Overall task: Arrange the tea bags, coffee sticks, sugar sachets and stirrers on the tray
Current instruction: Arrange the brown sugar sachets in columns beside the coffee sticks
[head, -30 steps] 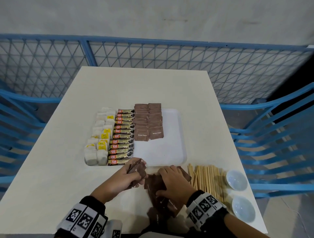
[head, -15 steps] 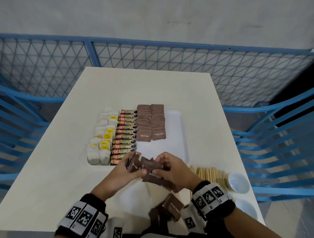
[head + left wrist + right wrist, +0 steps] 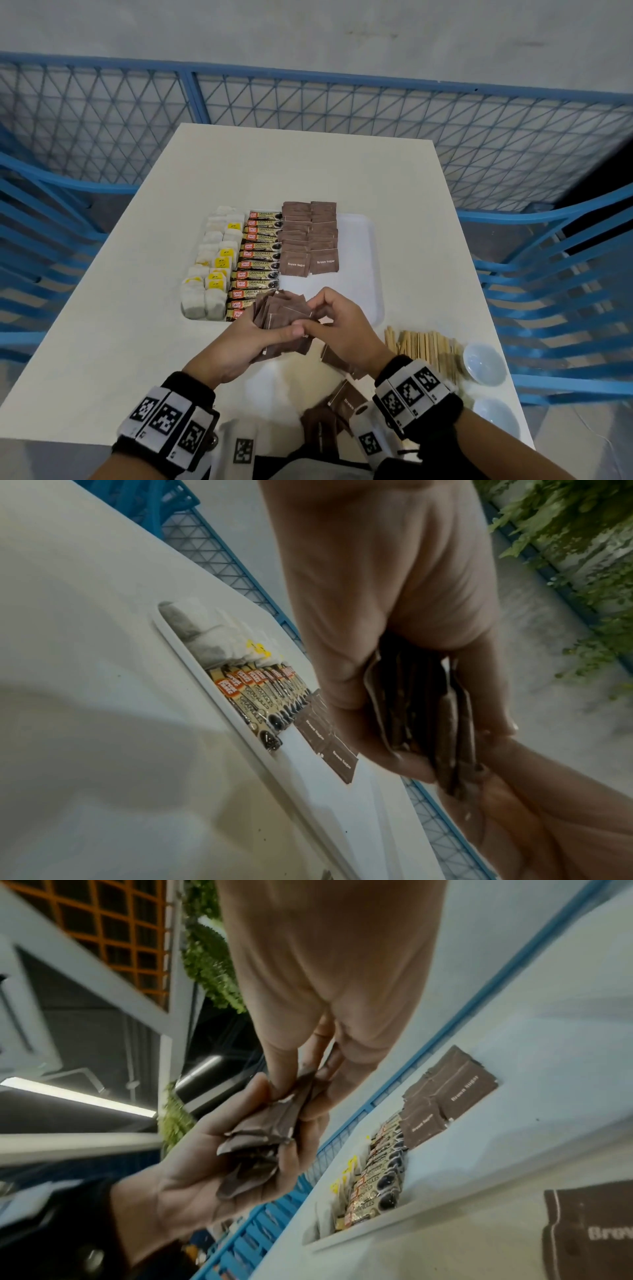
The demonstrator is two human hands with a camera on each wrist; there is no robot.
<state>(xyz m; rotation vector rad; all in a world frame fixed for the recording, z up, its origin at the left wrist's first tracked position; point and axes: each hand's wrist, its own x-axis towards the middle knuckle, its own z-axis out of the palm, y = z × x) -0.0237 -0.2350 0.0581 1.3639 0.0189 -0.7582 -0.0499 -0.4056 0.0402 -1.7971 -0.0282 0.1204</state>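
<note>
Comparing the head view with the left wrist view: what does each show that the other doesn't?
Head view only: the wooden stirrers, two small white bowls and loose brown sachets on the table near the person.
Left wrist view only: the edges of the sachet stack inside the left hand, plus greenery beyond the fence.
Both: tray with tea bags, coffee sticks and laid sugar sachets.

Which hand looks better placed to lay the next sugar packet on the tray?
Probably the right hand: it pinches the edge of the sachet bundle that the left hand grips, beside the tray.
</note>
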